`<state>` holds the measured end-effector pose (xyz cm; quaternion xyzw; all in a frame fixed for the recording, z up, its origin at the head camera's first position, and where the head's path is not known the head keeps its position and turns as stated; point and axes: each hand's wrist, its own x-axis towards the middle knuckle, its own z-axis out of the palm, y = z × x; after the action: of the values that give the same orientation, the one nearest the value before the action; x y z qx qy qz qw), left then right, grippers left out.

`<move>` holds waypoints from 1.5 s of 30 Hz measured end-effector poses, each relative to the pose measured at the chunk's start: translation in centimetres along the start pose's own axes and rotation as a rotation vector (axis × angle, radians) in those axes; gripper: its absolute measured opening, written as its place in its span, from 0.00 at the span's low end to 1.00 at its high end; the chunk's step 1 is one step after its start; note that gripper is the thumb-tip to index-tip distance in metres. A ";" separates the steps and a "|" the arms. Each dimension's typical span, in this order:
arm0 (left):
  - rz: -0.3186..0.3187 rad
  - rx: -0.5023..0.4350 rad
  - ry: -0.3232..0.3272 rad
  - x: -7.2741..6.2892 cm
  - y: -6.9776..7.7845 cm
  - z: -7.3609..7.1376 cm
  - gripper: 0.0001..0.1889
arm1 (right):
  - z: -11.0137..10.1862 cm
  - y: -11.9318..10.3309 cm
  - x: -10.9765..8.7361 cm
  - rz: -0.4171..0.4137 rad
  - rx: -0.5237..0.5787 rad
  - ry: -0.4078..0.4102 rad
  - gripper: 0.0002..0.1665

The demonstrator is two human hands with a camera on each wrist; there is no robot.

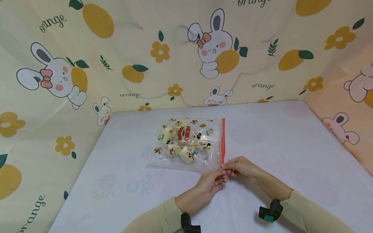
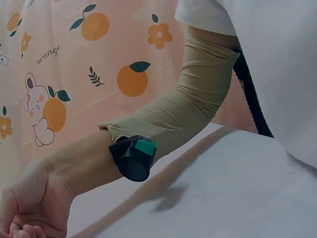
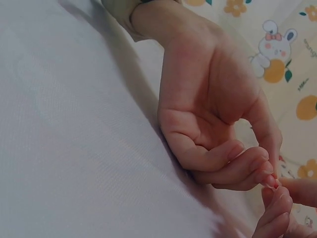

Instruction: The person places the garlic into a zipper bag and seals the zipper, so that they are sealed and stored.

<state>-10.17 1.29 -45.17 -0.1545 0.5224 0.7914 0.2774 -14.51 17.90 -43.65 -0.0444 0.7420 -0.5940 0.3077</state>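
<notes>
A clear zip bag (image 1: 211,158) with cartoon prints and a red zip strip (image 1: 223,136) lies on the table. Through its film show several pale round things (image 1: 186,153). At the near end of the strip my left hand (image 1: 208,186) pinches the bag's corner between thumb and fingers. Just right of it, my right hand (image 1: 240,166) pinches the same edge, fingertips close to the left ones. The right wrist view shows the left hand (image 3: 213,109) with curled fingers meeting the right hand's fingertips (image 3: 277,210). In the left wrist view the right hand (image 2: 34,203) is partly cut off.
A white-covered table (image 1: 122,200) spreads under the bag. Behind and beside it hangs a cream cloth (image 1: 180,64) printed with rabbits and oranges. Black devices sit on both wrists, the right one (image 1: 271,210) bearing a green patch.
</notes>
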 end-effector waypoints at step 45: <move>0.013 -0.001 0.004 0.0 -0.2 0.0 0.13 | -0.3 0.0 0.6 0.062 0.065 0.049 0.14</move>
<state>-10.03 1.35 -45.29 -0.1528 0.5236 0.7932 0.2708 -15.15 17.85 -43.86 0.0031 0.7307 -0.6088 0.3090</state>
